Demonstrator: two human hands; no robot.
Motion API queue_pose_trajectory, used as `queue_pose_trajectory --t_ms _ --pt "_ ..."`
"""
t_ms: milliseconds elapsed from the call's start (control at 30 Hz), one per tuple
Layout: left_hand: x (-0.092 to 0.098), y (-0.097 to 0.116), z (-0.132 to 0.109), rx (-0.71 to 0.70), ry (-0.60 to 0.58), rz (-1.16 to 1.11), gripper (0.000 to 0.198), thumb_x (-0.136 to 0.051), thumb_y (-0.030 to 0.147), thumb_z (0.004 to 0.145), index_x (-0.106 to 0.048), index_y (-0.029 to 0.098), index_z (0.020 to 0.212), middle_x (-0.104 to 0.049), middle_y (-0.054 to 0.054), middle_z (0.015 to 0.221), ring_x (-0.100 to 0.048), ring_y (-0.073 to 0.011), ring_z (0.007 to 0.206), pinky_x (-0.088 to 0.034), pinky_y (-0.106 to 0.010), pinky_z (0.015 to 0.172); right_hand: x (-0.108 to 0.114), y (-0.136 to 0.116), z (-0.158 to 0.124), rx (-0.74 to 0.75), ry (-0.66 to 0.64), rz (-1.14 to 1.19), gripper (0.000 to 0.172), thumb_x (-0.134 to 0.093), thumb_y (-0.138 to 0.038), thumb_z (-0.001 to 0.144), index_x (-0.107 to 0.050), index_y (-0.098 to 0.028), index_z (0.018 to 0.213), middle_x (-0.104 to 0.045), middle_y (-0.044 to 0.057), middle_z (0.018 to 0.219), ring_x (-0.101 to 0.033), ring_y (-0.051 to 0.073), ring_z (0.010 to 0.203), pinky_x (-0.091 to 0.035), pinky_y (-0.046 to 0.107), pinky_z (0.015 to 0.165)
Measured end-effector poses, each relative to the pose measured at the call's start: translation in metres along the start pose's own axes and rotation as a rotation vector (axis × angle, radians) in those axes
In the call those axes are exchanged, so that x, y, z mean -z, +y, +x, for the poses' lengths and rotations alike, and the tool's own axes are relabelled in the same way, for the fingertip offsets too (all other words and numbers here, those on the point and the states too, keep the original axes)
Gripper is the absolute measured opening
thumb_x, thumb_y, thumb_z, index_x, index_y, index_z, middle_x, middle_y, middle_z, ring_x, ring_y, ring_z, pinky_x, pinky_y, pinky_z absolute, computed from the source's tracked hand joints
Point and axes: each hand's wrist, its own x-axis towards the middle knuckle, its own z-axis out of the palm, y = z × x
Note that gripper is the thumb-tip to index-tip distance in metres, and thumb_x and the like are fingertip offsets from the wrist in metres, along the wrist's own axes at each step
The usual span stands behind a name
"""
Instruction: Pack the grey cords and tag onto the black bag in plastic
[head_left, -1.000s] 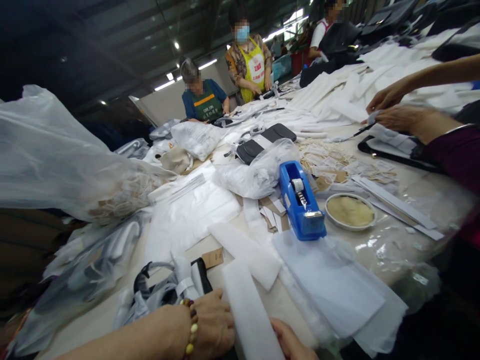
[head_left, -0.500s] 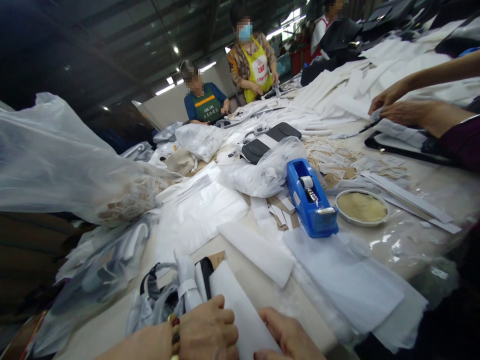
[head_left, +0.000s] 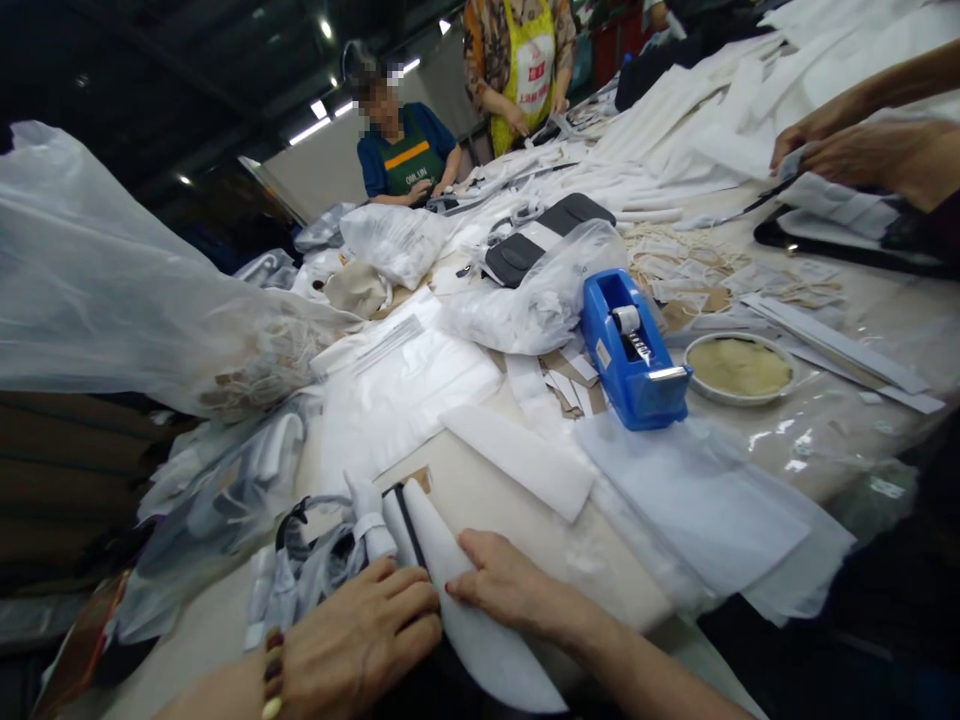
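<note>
A white foam sheet (head_left: pixel 461 570) lies curved over a dark bag, whose black edge (head_left: pixel 407 520) shows beside it. My right hand (head_left: pixel 506 580) pinches the sheet's right side, thumb on top, fingers partly beneath. My left hand (head_left: pixel 367 630), with a beaded bracelet at the wrist, is bent over the bag on the sheet's left side; its fingertips are partly hidden. Close to the left hand are straps wrapped in greyish-white material (head_left: pixel 322 550). A piece of brown card (head_left: pixel 421 478) sticks out at the bag's far end.
Right of my hands lie another white sheet (head_left: pixel 525 455), translucent bags (head_left: pixel 697 510), a blue tape dispenser (head_left: pixel 634 360) and a round dish (head_left: pixel 739 368). A big plastic bag (head_left: pixel 127 280) bulges at left. A co-worker's hands (head_left: pixel 862 150) work at right; two people stand across the table.
My right hand has moved up along the foam sheet, which now curves with its near end swung down. My left hand has shifted left. The whole view has tilted downward.
</note>
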Motion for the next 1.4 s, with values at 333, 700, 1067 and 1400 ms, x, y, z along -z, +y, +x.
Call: queue_pose_trajectory --t_ms 333,700,1067,1400 --pt "-0.019 -0.001 -0.021 0.061 0.032 -0.015 0.019 -0.049 0.006 0.073 -0.051 0.021 0.085 -0.060 -0.001 0.102 -0.052 -0.0191 0.092 -0.034 -0.035 0.085 -0.007 0.004 0.001 -0.009 0.014 -0.116 0.009 -0.053 -0.022 0.068 -0.049 -0.016 0.074 -0.053 0.002 0.076 -0.046 0.014 0.070 -0.030 0.024 0.060" --pt "0.017 0.002 0.041 0.054 -0.496 0.067 0.062 -0.082 0.012 0.042 -0.053 0.013 0.097 -0.062 -0.008 0.101 -0.058 -0.0239 0.088 -0.047 -0.033 0.080 -0.009 0.005 -0.006 -0.010 -0.005 -0.200 0.021 -0.043 -0.014 0.073 -0.055 -0.011 0.090 -0.062 0.013 0.093 -0.053 0.019 0.079 -0.036 0.028 0.067" --pt "-0.027 -0.027 0.043 -0.066 -0.405 0.180 0.066 -0.088 0.032 0.027 -0.059 0.013 0.083 -0.063 -0.006 0.088 -0.056 -0.0227 0.076 -0.045 -0.034 0.077 -0.012 0.006 -0.006 0.004 -0.016 -0.142 0.026 -0.045 -0.009 0.068 -0.054 -0.011 0.092 -0.063 0.013 0.098 -0.056 0.020 0.084 -0.036 0.026 0.067" --pt "-0.024 -0.029 0.023 0.054 -0.191 0.085 0.027 -0.069 0.036 0.069 -0.059 0.018 0.086 -0.060 -0.004 0.088 -0.055 -0.0211 0.085 -0.043 -0.040 0.083 -0.039 -0.007 0.013 -0.096 0.002 -0.015 0.019 -0.048 -0.007 0.067 -0.051 -0.013 0.084 -0.063 0.009 0.092 -0.056 0.017 0.080 -0.034 0.023 0.061"
